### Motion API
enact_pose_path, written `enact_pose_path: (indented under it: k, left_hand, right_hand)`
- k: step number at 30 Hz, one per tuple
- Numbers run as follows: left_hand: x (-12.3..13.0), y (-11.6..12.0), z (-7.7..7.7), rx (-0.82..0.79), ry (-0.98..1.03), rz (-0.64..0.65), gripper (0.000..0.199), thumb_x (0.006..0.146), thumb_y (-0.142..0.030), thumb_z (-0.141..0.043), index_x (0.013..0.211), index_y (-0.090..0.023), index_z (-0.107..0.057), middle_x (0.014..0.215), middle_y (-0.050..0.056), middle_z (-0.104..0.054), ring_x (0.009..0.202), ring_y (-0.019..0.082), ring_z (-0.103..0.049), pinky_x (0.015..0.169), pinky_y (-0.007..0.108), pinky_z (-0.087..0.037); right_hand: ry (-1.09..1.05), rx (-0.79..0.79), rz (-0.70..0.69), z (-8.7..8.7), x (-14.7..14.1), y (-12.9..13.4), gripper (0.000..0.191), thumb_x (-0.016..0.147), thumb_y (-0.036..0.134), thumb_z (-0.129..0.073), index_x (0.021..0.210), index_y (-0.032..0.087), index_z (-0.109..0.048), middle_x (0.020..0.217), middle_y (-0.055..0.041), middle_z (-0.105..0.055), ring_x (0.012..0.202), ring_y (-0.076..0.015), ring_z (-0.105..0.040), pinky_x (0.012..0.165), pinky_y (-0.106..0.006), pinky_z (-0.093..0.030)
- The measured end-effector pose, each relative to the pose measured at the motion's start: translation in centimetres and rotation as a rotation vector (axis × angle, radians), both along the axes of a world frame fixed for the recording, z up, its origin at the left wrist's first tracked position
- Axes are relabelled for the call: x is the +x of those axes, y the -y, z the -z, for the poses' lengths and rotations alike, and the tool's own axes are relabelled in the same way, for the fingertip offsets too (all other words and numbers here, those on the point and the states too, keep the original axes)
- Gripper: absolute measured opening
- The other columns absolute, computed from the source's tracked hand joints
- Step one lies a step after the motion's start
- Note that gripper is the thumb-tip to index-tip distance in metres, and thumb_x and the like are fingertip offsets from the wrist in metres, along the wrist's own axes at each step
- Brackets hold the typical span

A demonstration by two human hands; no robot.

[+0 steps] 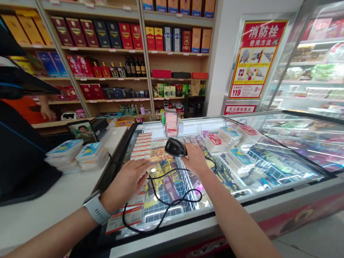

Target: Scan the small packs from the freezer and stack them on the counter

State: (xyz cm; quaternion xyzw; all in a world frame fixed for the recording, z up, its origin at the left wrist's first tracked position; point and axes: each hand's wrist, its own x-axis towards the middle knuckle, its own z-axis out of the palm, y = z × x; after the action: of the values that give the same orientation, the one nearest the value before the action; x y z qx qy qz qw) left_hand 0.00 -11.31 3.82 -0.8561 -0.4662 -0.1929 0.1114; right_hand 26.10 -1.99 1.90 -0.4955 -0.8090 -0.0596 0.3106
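The scanner [175,147] is held over the glass-topped freezer [164,240], the fingers of the right hand [195,160] closed around its handle. The fingers of the left hand [126,182] are loosely curved beside the cable [170,205]; whether it is gripped cannot be told. The cable is left uncoiled at 6 o'clock from the scanner. Stacked packs are set at 3 o'clock [240,160] and, on the bench [7,226], at 9 o'clock; none is held.

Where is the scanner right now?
Near the centre of the head view: the scanner is in the right hand, over the freezer, beyond the looped cable.
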Motion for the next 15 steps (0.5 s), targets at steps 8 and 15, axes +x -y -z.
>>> enact_pose_path:
  k: [8,15]
  left_hand:
    - [7.2,0.5,-1.6,0.018,0.088,0.215,0.029,0.093,-0.020,-0.048,0.118,-0.020,-0.061,0.120,0.008,-0.065,0.111,0.022,-0.058,0.098,0.042,-0.046]
    - [12.7,0.0,-2.7,0.008,0.107,0.368,0.023,0.091,-0.019,-0.049,0.111,-0.018,-0.061,0.114,0.009,-0.066,0.110,0.023,-0.057,0.097,0.043,-0.044]
  right_hand:
    - [-0.014,0.012,-0.010,0.4,0.1,0.0,0.028,0.080,0.017,-0.055,0.108,0.017,-0.056,0.102,-0.0077,-0.063,0.098,-0.0230,-0.056,0.088,-0.035,-0.041]
    - [0.004,-0.088,0.009,0.2,0.1,-1.2,0.024,0.090,0.020,-0.044,0.109,0.017,-0.059,0.102,-0.0101,-0.064,0.098,-0.0240,-0.059,0.090,-0.040,-0.043]
